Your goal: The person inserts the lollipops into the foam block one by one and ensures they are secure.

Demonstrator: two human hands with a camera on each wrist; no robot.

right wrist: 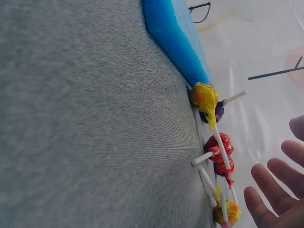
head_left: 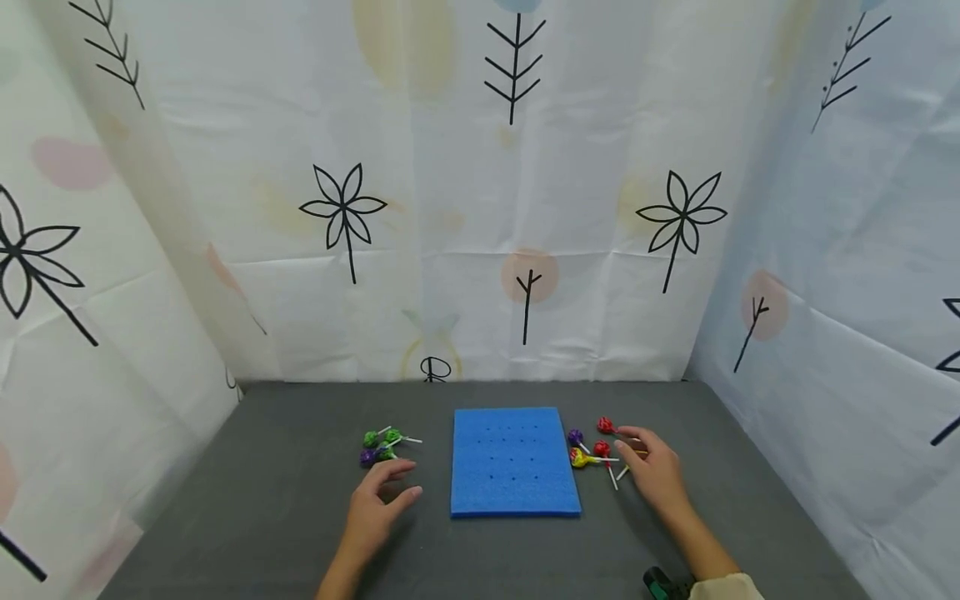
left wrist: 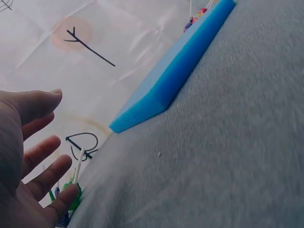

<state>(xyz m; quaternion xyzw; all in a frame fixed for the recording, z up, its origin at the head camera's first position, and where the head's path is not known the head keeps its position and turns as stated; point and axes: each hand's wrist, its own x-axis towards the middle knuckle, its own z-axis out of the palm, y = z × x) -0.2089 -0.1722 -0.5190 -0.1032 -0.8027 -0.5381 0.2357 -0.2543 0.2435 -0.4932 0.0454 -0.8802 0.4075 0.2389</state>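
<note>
A blue foam block [head_left: 514,483] with rows of small holes lies flat on the table. Left of it is a group of lollipops, green [head_left: 393,436] and purple [head_left: 367,457]. My left hand [head_left: 372,510] hovers just in front of them, fingers spread and nothing held. On the block's right lie red lollipops [head_left: 605,426], a purple lollipop [head_left: 575,437] and a yellow lollipop [head_left: 580,458], sticks pointing various ways. Over their right side is my right hand [head_left: 657,477], loosely extended, partly hiding another yellow lollipop [right wrist: 232,212]. The right wrist view shows its fingers holding nothing.
A dark grey cloth covers the table [head_left: 300,517]. White printed curtains [head_left: 435,317] rise behind it and along both sides. A dark object with a green part [head_left: 658,583] shows beside the right sleeve [head_left: 726,587] at the bottom edge.
</note>
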